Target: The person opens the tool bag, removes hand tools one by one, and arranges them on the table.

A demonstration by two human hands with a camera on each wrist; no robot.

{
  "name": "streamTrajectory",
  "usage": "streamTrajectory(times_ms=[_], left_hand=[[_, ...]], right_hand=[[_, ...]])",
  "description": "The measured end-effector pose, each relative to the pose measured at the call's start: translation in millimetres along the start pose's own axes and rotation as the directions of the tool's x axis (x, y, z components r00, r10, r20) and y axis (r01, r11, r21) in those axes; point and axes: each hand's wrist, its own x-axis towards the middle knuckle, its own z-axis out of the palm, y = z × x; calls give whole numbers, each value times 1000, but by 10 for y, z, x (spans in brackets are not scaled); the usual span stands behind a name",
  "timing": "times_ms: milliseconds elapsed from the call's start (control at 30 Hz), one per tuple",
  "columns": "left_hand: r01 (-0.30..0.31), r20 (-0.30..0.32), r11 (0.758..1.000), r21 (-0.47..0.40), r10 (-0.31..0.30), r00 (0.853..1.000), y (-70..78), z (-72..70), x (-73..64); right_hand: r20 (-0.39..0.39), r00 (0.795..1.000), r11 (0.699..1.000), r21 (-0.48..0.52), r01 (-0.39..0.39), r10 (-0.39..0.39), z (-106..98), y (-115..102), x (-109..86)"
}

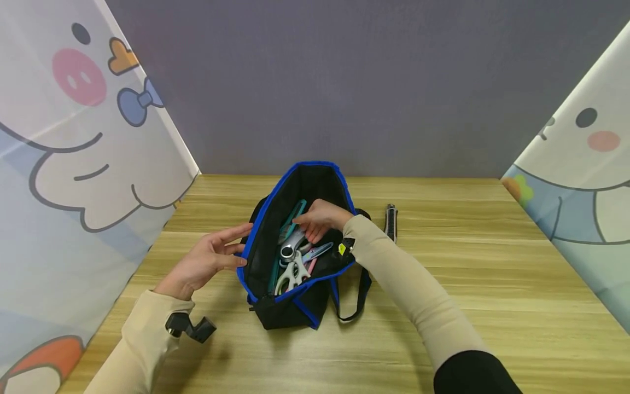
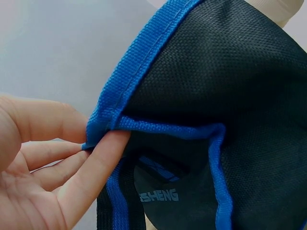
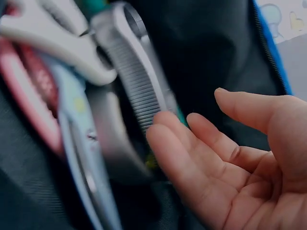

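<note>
A black tool bag with blue edging stands wide open on the table. The left hand pinches the bag's blue rim at its left side. Inside the bag, the right hand has its fingers loosely extended. Its fingertips are at a silver-grey tool with a ribbed handle and a rounded end; whether they touch is unclear. Beside that tool lie white-handled scissors, light blue scissors, a pink-handled tool and a teal tool. Their lower parts are partly hidden.
A utility knife with a dark grip lies on the wooden table, right of the bag. The bag's black strap loops onto the table. A grey wall stands behind, with printed cartoon cloths at both sides.
</note>
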Motion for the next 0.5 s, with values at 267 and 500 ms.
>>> streamTrajectory(times_ms=[267,500], left_hand=[[-4,5,1000,-5,4,1000,-7,0,4],[-9,15,1000,-19,10,1000,-13,-12,15]], right_hand=[[-16,999,989,-137,-48,47,0,125,57],[-114,991,948,-301,-108,76,13,139,95]])
